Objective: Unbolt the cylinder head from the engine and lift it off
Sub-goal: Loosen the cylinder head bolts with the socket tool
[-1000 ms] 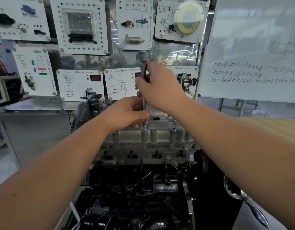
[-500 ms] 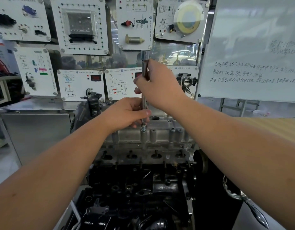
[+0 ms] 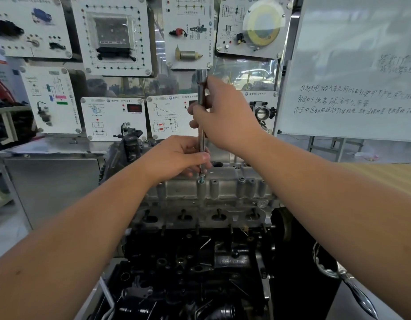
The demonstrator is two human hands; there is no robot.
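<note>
A grey aluminium cylinder head [image 3: 223, 192] sits on top of a black engine block [image 3: 195, 269] in front of me. A long chrome socket extension [image 3: 201, 88] stands upright over a bolt [image 3: 201, 179] that sticks out of the head's near edge. My right hand [image 3: 225, 116] grips the upper part of the extension. My left hand [image 3: 176, 158] pinches its lower end just above the bolt. The extension's tip meets the bolt head behind my left fingers.
White training panels [image 3: 112, 35] with electrical parts cover the wall behind the engine. A whiteboard [image 3: 352, 72] with handwriting stands at the right. A steel cabinet [image 3: 49, 179] is at the left. A chrome handle [image 3: 352, 285] juts out at the lower right.
The extension and bolt have risen slightly, and my right hand has turned a little on the shaft. My left hand stays at the lower end.
</note>
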